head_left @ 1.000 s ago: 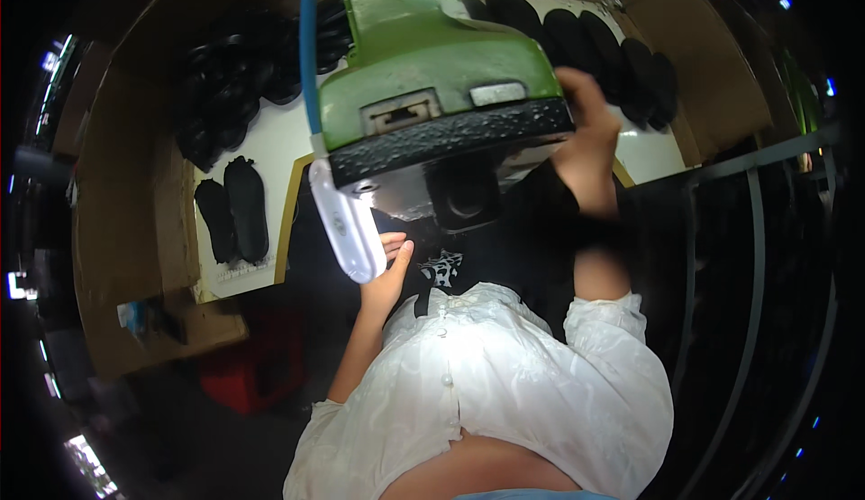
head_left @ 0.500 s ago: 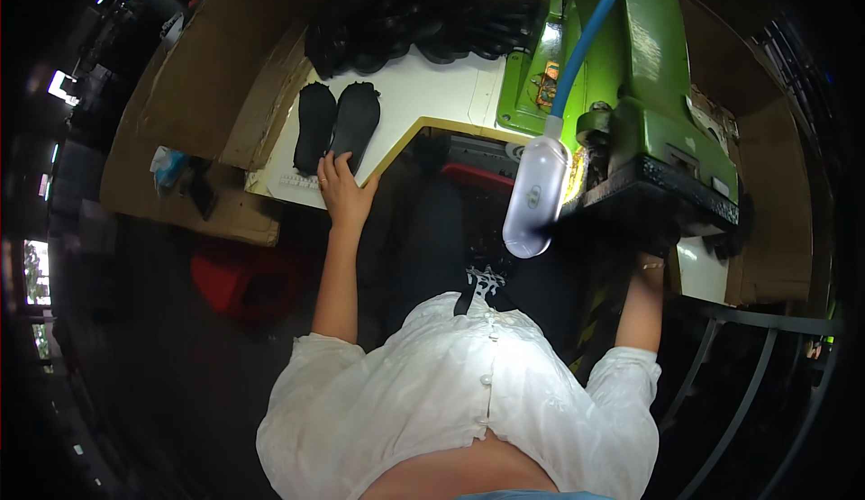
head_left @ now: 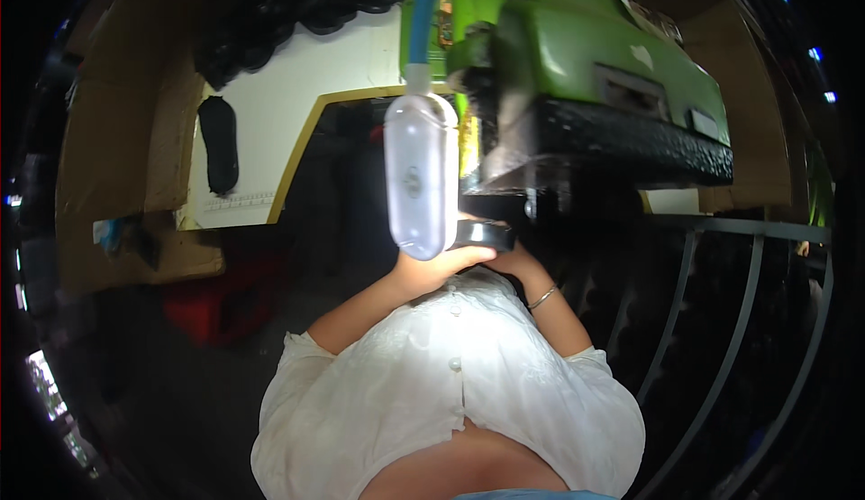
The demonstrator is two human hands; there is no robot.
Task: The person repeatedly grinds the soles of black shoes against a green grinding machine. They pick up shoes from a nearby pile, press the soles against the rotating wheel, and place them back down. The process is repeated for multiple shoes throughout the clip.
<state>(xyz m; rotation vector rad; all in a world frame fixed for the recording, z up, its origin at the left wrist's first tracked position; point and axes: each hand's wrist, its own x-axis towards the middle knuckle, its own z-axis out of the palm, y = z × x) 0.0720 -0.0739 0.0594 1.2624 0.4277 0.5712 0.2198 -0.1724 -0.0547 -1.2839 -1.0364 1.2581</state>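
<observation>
At centre, the curved piece (head_left: pixel 484 235) is showing black, the lamp (head_left: pixel 421 176) pale lavender; upper right, the machine head (head_left: pixel 581 36) is gleaming green above speckled black.

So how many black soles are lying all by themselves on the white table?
1: the black sole on the left of the white table, apart from the dark pile. The green machine may hide others. The black piece in the left hand's fingers isn't on the table.

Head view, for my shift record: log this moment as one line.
left hand: holding black shoe sole | right hand: at same sole | lone sole: on white tabletop
</observation>
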